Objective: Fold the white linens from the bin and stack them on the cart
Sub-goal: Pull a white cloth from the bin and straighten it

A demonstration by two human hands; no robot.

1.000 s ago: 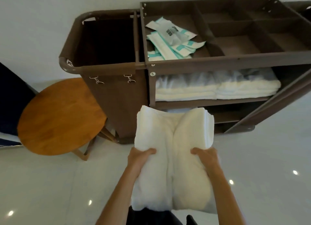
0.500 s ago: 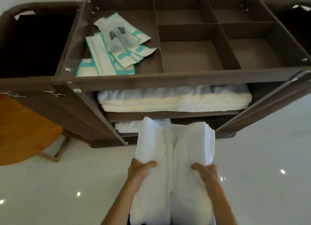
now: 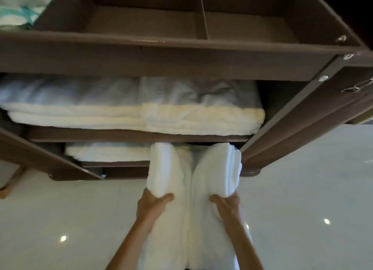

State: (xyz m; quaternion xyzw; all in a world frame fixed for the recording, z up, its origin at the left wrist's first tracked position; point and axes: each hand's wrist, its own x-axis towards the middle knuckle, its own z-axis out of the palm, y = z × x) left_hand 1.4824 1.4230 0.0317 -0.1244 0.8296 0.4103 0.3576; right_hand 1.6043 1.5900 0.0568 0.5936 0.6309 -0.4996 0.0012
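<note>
I hold a folded white linen (image 3: pixel 193 181) lengthwise in front of me, its far end at the mouth of the brown cart's (image 3: pixel 161 62) lower shelf. My left hand (image 3: pixel 151 204) grips its left fold from beneath, thumb on top. My right hand (image 3: pixel 227 204) grips the right fold the same way. A stack of folded white linens (image 3: pixel 131 116) fills the middle shelf. Another folded linen (image 3: pixel 107 151) lies on the lower shelf, left of the one I hold.
The cart's top tray has open compartments (image 3: pixel 242 25), with teal-and-white packets (image 3: pixel 22 7) at the far left. A cart side panel (image 3: pixel 302 116) slants down on the right. Glossy white floor (image 3: pixel 302 209) lies around. A wooden leg (image 3: pixel 10 185) shows at lower left.
I have moved closer to the cart and lower. The linen in both hands has gone forward until its far end reaches the lower shelf opening. The round wooden table has left view.
</note>
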